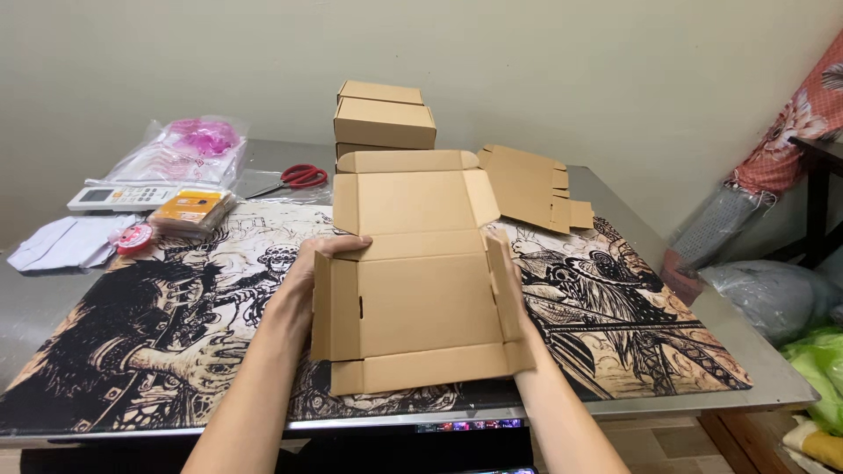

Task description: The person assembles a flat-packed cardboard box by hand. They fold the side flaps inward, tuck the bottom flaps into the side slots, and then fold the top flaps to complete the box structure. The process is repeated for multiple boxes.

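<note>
A brown cardboard mailer box (421, 281), half folded, lies on a printed black-and-tan desk mat (158, 333). Its lid flap (408, 197) is open and points away from me. My left hand (312, 268) grips the box's left side wall, thumb over the back corner. My right hand (509, 290) holds the right side wall upright, mostly hidden behind the cardboard. The front flap lies flat toward me.
Folded boxes (384, 118) are stacked at the back by the wall. A flat unfolded box blank (531, 186) lies right of them. Red scissors (297, 177), a white remote (118, 196), orange packets (191, 211), a tape roll (134, 238) and plastic bags (189, 145) sit at left.
</note>
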